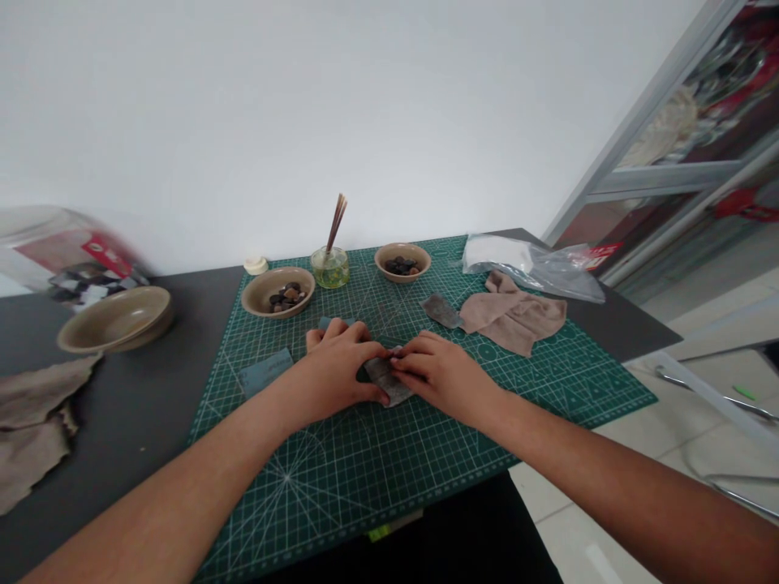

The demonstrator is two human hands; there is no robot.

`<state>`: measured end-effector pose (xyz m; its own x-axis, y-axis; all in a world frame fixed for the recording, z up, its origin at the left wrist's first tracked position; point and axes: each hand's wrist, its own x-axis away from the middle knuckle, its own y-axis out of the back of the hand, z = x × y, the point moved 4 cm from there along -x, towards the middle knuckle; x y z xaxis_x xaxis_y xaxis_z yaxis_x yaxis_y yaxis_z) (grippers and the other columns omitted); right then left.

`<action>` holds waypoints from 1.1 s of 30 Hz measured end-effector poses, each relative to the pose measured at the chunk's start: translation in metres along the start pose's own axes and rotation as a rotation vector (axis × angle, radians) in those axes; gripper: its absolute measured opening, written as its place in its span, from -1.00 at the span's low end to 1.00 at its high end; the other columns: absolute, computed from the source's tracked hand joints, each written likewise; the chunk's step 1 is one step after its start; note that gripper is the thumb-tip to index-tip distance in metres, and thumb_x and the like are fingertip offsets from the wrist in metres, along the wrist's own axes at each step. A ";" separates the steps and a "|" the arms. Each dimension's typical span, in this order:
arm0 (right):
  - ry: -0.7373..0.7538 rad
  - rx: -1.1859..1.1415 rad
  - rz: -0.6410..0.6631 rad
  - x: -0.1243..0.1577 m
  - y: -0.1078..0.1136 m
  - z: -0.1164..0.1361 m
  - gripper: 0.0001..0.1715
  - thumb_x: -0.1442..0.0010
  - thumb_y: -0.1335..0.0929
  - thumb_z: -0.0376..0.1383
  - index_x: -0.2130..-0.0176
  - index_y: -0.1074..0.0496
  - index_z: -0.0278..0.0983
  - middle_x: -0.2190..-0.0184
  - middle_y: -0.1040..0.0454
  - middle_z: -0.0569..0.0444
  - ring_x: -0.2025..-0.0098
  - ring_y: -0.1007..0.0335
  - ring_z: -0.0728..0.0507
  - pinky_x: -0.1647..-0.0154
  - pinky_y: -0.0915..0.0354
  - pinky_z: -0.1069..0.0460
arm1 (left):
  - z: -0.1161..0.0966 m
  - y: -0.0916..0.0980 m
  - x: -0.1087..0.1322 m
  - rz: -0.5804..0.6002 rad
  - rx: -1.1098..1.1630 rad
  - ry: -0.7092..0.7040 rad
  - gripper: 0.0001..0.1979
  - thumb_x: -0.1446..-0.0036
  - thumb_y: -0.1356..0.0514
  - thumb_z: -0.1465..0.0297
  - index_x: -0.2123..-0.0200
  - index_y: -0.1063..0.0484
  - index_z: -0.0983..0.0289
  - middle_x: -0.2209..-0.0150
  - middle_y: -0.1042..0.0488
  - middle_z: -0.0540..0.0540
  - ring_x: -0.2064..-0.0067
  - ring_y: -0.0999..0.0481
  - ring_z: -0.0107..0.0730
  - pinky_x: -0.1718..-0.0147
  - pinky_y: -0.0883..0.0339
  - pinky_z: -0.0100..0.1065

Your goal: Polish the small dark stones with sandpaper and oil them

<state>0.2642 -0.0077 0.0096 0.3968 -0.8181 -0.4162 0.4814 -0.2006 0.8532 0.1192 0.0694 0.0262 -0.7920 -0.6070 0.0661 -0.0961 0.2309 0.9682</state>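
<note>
On the green cutting mat (426, 454), mid-table, both hands press on a small grey sheet (389, 381): left hand (341, 369) and right hand (441, 373), fingers together, clamped on it. Rubbing seems underway; next needs steady pressure.

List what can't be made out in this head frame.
- Grey sheet: mostly covered by the left hand and right hand; whether anything lies under it is hidden.
- Box at far left: blurred, label unreadable.
- Dark pieces in the left bowl and right bowl: too small to identify.
- Brown cloth: cut off by the left edge.
</note>
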 end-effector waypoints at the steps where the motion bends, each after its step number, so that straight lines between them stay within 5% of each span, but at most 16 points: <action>1: -0.011 0.010 -0.003 0.000 0.000 0.000 -0.89 -0.24 -0.40 -0.34 0.23 -0.57 -0.31 0.28 -0.55 -0.03 0.21 -0.40 -0.15 0.20 -0.40 -0.05 | 0.000 0.000 0.000 0.001 0.002 0.005 -0.55 0.05 -0.36 0.04 0.05 -0.53 -0.04 0.09 -0.43 0.10 0.02 -0.26 0.01 0.11 -0.07 -0.04; 7: 0.069 -0.083 0.039 0.001 0.000 0.001 -0.89 -0.25 -0.39 -0.34 0.21 -0.56 -0.28 0.22 -0.56 0.01 0.18 -0.39 -0.14 0.18 -0.40 -0.03 | 0.001 0.001 0.000 -0.001 -0.031 -0.027 -0.57 0.02 -0.36 0.06 0.04 -0.52 -0.05 0.11 -0.42 0.08 0.03 -0.27 0.00 0.11 -0.08 -0.05; 24: -0.012 -0.021 0.026 -0.006 -0.005 0.003 -0.86 -0.25 -0.39 -0.33 0.36 -0.53 -0.29 0.34 -0.48 0.00 0.23 -0.31 -0.15 0.22 -0.34 -0.05 | -0.001 0.005 0.001 0.018 -0.047 -0.069 -0.54 0.00 -0.33 0.02 0.04 -0.52 0.04 0.08 -0.44 0.08 0.02 -0.26 -0.04 0.11 -0.07 -0.08; 29: -0.059 -0.030 -0.037 -0.008 0.001 -0.001 -0.83 -0.28 -0.37 -0.30 0.15 -0.57 -0.21 0.10 -0.51 -0.03 0.10 -0.33 -0.19 0.06 -0.33 -0.14 | -0.003 0.008 0.000 -0.042 -0.015 -0.098 -0.69 -0.13 -0.27 0.21 0.06 -0.50 0.15 0.08 -0.48 0.11 0.01 -0.29 -0.07 0.10 -0.08 -0.09; 33: -0.188 -0.104 -0.062 -0.002 0.010 -0.002 -0.77 -0.22 -0.38 -0.33 0.09 -0.50 -0.24 0.12 -0.50 -0.03 0.07 -0.35 -0.20 -0.02 -0.32 -0.17 | -0.005 0.009 -0.001 -0.048 0.021 -0.166 -0.76 -0.18 -0.20 0.40 0.07 -0.50 0.12 0.11 -0.52 0.07 0.03 -0.31 -0.12 0.10 -0.07 -0.10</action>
<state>0.2701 -0.0066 0.0182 0.2157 -0.8940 -0.3927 0.5821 -0.2051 0.7868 0.1218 0.0684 0.0357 -0.8748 -0.4839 -0.0226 -0.1475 0.2217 0.9639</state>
